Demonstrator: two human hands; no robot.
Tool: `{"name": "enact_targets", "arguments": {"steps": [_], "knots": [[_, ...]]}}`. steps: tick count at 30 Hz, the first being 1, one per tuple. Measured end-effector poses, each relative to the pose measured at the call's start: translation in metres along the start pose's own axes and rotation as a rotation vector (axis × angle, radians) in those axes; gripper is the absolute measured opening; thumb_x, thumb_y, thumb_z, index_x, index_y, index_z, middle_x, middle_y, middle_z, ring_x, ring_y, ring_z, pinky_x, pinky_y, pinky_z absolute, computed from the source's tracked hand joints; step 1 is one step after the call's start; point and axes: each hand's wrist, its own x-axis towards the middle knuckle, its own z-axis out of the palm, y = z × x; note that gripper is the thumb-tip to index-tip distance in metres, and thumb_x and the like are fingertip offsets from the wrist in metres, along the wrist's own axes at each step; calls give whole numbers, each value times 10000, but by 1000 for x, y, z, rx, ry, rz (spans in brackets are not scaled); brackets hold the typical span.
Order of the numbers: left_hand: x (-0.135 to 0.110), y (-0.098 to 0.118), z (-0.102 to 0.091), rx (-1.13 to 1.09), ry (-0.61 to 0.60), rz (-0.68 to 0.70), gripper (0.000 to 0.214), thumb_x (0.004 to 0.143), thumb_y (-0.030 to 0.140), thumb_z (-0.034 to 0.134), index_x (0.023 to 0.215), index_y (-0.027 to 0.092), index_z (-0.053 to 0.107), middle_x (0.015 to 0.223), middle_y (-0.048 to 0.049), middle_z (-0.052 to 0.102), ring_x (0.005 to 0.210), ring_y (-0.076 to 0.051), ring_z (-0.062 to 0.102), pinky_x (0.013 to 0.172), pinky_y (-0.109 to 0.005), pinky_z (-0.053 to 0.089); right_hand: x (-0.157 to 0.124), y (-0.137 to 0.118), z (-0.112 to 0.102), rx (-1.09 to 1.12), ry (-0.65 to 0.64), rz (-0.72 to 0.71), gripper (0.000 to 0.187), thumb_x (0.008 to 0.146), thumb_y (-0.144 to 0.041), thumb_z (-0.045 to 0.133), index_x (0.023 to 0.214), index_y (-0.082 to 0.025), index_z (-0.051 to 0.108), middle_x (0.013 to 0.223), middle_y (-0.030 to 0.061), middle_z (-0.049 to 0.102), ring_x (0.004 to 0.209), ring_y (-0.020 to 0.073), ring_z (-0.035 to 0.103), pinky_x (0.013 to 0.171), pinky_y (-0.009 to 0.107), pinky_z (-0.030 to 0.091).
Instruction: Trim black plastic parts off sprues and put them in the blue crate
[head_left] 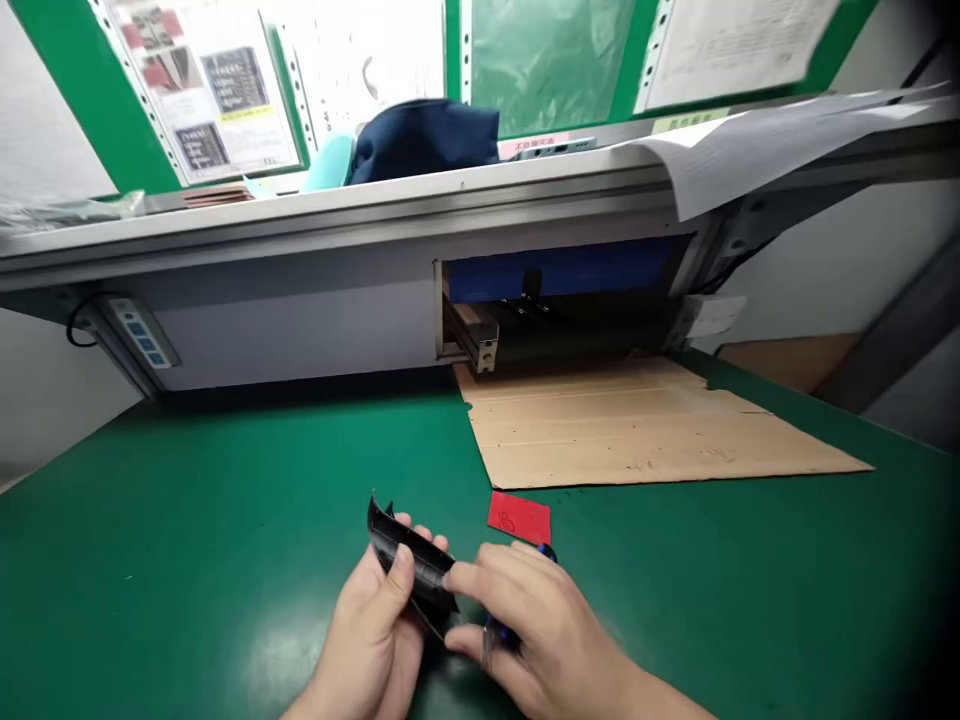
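The left hand (367,625) grips a black curved plastic piece (416,560), its fingers (409,522) closed behind the piece and the thumb pressing the front. The right hand (540,630) sits just beside it, its fingers (487,580) curled over a small blue-and-metal object (499,635), mostly hidden, and touching the piece's lower edge. A red card (519,518) lies just beyond the right hand. The green surface (187,560) runs wide to the left, and a cardboard sheet (622,430) lies farther ahead, toward the shelf's underside.
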Motion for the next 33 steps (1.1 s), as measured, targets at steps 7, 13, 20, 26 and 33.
{"name": "enact_targets", "arguments": {"steps": [7, 13, 20, 26, 33], "knots": [[2, -5, -6, 242, -31, 129, 538, 697, 347, 830, 1133, 218, 543, 1141, -71, 600, 1087, -224, 547, 954, -329, 421, -1, 11, -2, 84, 27, 33, 244, 1035, -309, 394, 947, -205, 596, 721, 16, 530, 651, 170, 456, 611, 277, 306], [-5, 4, 0, 287, -120, 181, 545, 661, 389, 846, 1099, 229, 563, 1105, -75, 606, 1049, -258, 577, 912, -343, 458, -1, 8, -12, 21, 59, 94, 464, 986, -626, 367, 1061, -201, 539, 865, 52, 532, 747, 204, 480, 673, 311, 373], [-12, 1, 7, 246, -129, 182, 607, 574, 409, 893, 1059, 232, 573, 1052, -72, 615, 998, -270, 606, 839, -334, 495, -1, 4, -12, -211, 41, 88, 684, 940, -731, 155, 993, -190, 571, 859, 62, 491, 737, 228, 419, 652, 335, 301], [-12, 2, 1, 293, -182, 200, 552, 629, 398, 862, 1060, 232, 562, 1052, -72, 598, 1026, -278, 593, 858, -359, 513, 0, 3, -12, -318, 14, 95, 710, 947, -715, 92, 753, -178, 514, 768, 47, 467, 695, 215, 375, 610, 322, 236], [-13, 5, 0, 325, -277, 183, 455, 703, 367, 812, 1056, 233, 558, 1063, -76, 571, 1061, -302, 572, 868, -405, 530, -1, 4, -10, -335, -9, 60, 678, 985, -659, 75, 688, -176, 447, 708, 30, 464, 658, 200, 358, 593, 305, 198]]}}
